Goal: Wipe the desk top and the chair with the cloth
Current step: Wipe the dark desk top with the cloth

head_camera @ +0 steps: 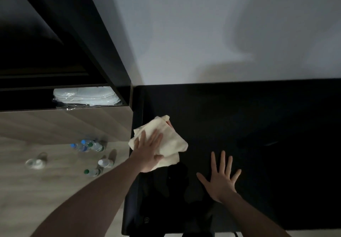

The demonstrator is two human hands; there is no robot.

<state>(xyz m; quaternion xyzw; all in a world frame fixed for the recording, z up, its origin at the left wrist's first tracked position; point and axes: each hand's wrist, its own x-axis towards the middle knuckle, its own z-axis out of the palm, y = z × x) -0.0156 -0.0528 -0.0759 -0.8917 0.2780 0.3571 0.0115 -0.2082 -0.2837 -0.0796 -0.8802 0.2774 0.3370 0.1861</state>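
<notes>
A cream cloth (171, 141), loosely folded, lies on the black desk top (249, 122) near its left edge. My left hand (149, 152) presses flat on the cloth with straight fingers. To the right, my right hand (220, 177) rests flat on the bare desk top with its fingers spread, apart from the cloth. A dark shape at the desk's front edge (166, 209) is too dim to make out. I cannot pick out the chair.
A dark cabinet (64, 43) stands left of the desk, with a shelf holding plastic-wrapped white items (86, 95). Several water bottles (88, 145) lie on the wooden floor at the left. A pale wall (221, 34) rises behind the desk.
</notes>
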